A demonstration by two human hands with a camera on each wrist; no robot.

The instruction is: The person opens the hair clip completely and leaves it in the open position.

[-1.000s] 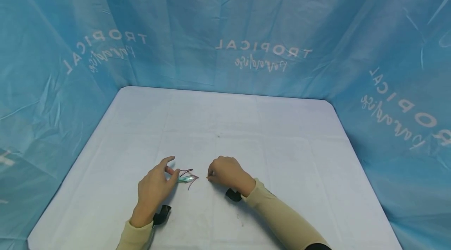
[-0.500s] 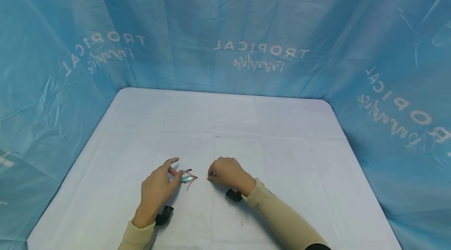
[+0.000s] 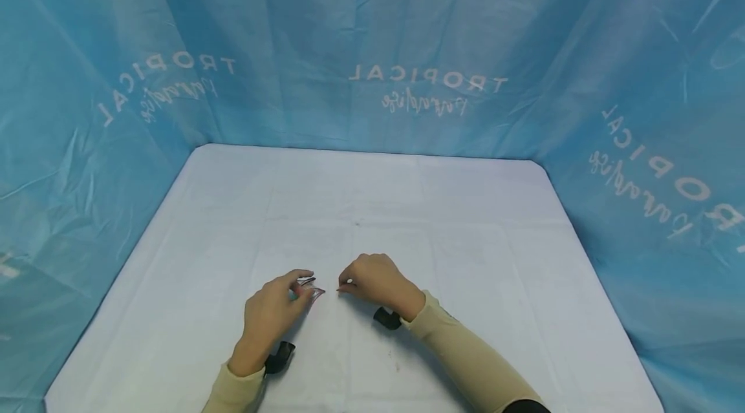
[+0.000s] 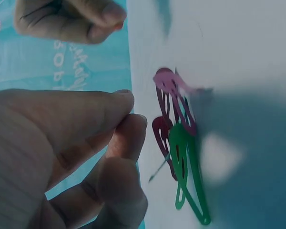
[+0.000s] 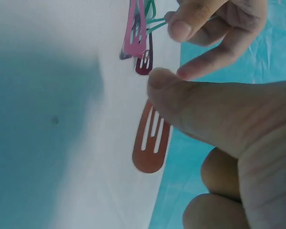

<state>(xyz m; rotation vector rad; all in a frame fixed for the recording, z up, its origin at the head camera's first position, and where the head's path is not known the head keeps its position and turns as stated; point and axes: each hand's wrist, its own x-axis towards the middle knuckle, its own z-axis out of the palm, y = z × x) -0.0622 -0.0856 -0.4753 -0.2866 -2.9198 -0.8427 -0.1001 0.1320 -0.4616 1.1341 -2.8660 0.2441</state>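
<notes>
A small cluster of snap hair clips (image 3: pixel 317 292) lies on the white table at my left hand (image 3: pixel 270 313). The left wrist view shows a green hair clip (image 4: pixel 179 133), a pink hair clip (image 4: pixel 164 80) and a dark red hair clip (image 4: pixel 159 125) overlapping there. My left thumb and fingers are bent loosely beside the cluster, with a gap between them in the head view; any touch is unclear. To the right, my right hand (image 3: pixel 381 284) pinches an orange-brown hair clip (image 5: pixel 148 161) by one end between thumb and finger. Its other end hangs free, slots visible.
The white-covered table (image 3: pixel 465 225) has rounded far corners and light creases. A blue printed curtain (image 3: pixel 302 44) encloses its back and sides. A black wrist mount (image 3: pixel 280 357) sits under the left wrist, another black mount (image 3: pixel 387 318) under the right.
My left hand has moved rightward over the clip cluster, and now covers more of it. My right hand has shifted slightly left, still pinching its clip.
</notes>
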